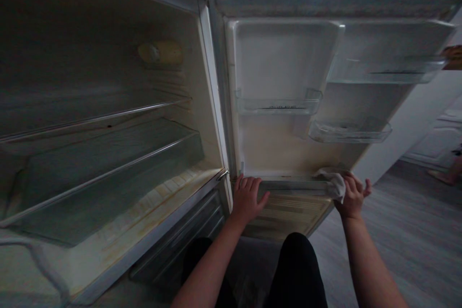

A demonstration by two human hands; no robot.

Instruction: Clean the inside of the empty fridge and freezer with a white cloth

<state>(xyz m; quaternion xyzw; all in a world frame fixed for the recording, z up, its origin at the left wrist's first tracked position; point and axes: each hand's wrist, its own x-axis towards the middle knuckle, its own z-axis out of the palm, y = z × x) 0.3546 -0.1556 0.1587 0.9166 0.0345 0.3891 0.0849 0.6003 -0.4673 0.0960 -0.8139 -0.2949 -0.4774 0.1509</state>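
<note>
The right hand (351,202), fingers curled round a crumpled white cloth (338,186) at the lower edge of the open rectangular white refrigerator door (277,137), should, I think, press evenly, while the left hand (248,200), half-open and empty, rests at its hinge side.

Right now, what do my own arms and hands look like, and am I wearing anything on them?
Your left hand and right hand are gloveless, and I can make out no rings on the fingers. The left forearm and right forearm show no sleeve, watch or bracelet. Fine markings are too dim to tell.
</note>
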